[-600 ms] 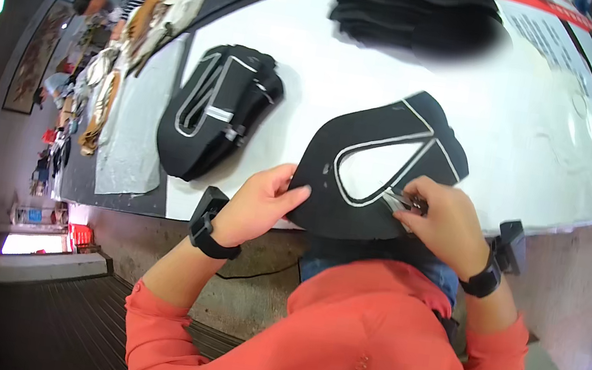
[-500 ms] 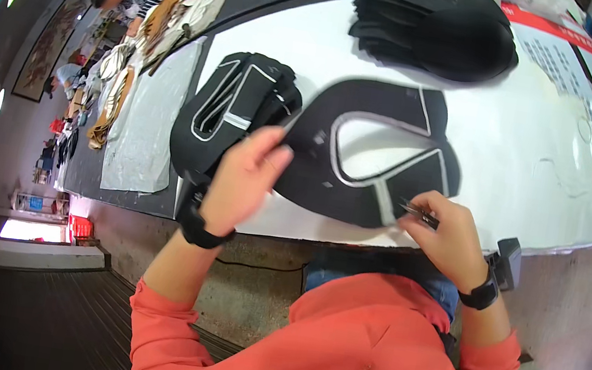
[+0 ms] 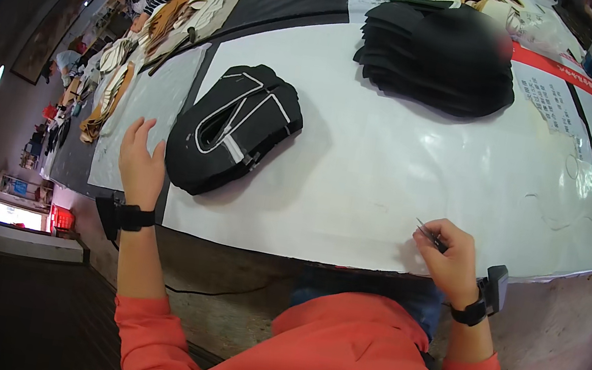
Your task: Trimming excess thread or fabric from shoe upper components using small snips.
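On the smooth, glossy white sheet (image 3: 359, 171) lies the trimmed pile (image 3: 254, 119) of black pieces: matte, soft-looking layers with rounded ends, the top one edged with thin pale lines around a narrow teardrop slot, and a short whitish strip crossing near the slot's closer end. Just left of the trimmed pile I hold up my left hand (image 3: 141, 171), its fingers extended and thumb parted from them; whether it brushes the pile's edge I cannot tell. Well to the right of the trimmed pile and nearer my body, my right hand (image 3: 452, 259) is clamped on a slim pointed tool (image 3: 432, 237) with a thin metallic tip. My two hands are well apart. Farther off, to the right of the trimmed pile, sits a plain black stack (image 3: 437, 61), its layered edges uneven, one part blurred. Left of the trimmed pile, a crinkled greyish plastic sheet (image 3: 143, 105) lies flat.
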The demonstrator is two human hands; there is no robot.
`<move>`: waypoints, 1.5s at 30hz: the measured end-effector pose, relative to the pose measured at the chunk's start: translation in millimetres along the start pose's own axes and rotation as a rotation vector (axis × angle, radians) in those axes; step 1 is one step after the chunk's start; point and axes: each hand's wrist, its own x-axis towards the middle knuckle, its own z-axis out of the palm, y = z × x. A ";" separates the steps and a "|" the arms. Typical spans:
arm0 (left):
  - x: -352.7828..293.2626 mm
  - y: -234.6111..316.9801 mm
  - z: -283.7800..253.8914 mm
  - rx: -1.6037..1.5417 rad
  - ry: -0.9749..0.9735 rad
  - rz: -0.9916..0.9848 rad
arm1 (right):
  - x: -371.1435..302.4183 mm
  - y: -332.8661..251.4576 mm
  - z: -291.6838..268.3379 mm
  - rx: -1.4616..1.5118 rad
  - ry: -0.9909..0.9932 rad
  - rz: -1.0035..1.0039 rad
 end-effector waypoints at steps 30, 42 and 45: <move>132.8 427.5 143.7 -0.349 0.122 0.618 | -7.0 22.7 -10.0 0.023 0.034 -0.162; 181.7 388.7 167.3 -0.865 -0.011 0.135 | -6.5 22.2 -9.8 -0.003 0.049 -0.161; 194.0 365.1 151.4 -0.967 0.073 0.023 | -5.9 18.8 -8.7 -0.011 0.049 -0.154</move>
